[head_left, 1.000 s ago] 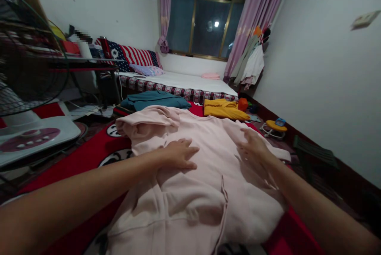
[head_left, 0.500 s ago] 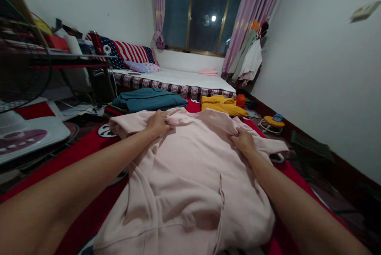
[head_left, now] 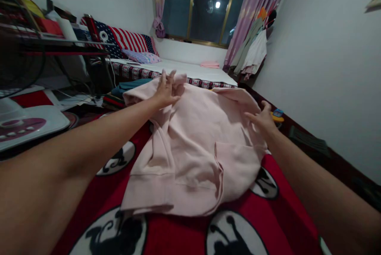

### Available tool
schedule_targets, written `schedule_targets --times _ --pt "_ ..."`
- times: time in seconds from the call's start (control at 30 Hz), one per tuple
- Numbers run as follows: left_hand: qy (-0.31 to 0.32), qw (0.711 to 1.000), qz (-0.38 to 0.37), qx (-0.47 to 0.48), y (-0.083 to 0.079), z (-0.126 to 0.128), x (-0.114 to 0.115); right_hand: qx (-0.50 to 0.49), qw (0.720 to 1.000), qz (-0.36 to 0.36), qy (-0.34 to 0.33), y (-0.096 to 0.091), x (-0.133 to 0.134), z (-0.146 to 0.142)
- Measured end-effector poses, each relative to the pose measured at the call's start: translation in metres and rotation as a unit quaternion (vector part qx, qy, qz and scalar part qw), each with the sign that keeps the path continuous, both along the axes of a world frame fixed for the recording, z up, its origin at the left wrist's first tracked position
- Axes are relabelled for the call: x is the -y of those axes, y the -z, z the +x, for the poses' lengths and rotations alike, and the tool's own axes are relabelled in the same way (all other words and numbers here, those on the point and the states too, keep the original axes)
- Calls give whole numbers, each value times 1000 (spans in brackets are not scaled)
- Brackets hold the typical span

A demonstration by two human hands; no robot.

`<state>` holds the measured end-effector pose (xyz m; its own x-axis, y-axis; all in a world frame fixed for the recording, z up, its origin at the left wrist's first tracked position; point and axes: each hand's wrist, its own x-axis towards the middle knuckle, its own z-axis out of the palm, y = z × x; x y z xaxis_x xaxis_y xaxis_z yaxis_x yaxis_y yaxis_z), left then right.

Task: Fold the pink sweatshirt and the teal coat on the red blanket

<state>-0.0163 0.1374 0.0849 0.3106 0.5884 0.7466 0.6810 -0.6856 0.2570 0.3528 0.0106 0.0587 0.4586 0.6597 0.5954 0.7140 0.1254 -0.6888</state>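
Note:
A pale pink sweatshirt (head_left: pixel 199 128) lies spread over a red blanket (head_left: pixel 175 235) with black-and-white round figures. Its hem faces me, and folds run across the body and one side. My left hand (head_left: pixel 166 91) rests against the upper left of the sweatshirt with its fingers spread. At the upper right edge, my right hand (head_left: pixel 264 120) has thumb and fingers apart, close to the cloth; whether it touches is hard to tell.
Behind the sweatshirt lies folded teal clothing (head_left: pixel 131 85). A bed (head_left: pixel 178 67) stands under the window. To the left are a cluttered desk (head_left: pixel 68 43) and a white appliance (head_left: pixel 44 124). A yellow stool (head_left: pixel 277 118) stands at right.
Both hands have let go of the sweatshirt's upper part and opened. The sweatshirt has moved away from me, uncovering blanket in front. The yellow clothing behind is now mostly hidden.

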Motion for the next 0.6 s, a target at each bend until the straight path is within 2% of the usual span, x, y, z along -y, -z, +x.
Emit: schedule_targets --times 0.07,0.13,0.2,0.27,0.33,0.4,0.5,0.6 --pt "51 994 -64 -78 8 -1 11 4 996 -67 -52 4 15 -6" --pt "103 973 -140 -155 19 -9 35 9 979 -134 -154 13 43 -17" --pt "154 938 -224 -215 29 -20 66 9 941 -215 -262 24 77 -30" --pt "215 896 -292 -257 36 -32 95 21 903 -281 -326 32 106 -40" --pt "275 865 -311 -282 39 -41 118 63 886 -310 -340 37 124 -47" --pt "312 850 -302 -298 38 -46 134 118 886 -315 -318 39 132 -50" --pt "314 842 -300 -320 31 -55 146 157 895 -321 -266 37 135 -48" --pt "291 830 -332 -340 26 -74 151 110 892 -338 -278 30 147 -42"
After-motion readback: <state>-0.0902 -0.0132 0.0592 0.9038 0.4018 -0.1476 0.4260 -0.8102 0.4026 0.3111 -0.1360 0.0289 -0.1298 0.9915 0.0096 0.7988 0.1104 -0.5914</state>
